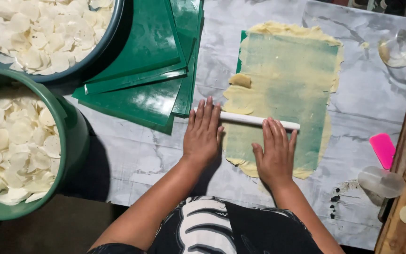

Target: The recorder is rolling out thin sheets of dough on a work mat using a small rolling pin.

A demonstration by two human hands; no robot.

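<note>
Rolling pin [259,121] on dough sheet [283,89], green sheets [146,70] stacked beside.

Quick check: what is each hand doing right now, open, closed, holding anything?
Left hand: open, flat, palm down on the white rolling pin.
Right hand: open, flat, fingers on the same pin, over the dough sheet.

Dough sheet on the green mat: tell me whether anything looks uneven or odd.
The dough sheet is rolled so thin that green shows through, with ragged edges past the mat. A thicker lump sits at its left edge, above the white rolling pin.
</note>
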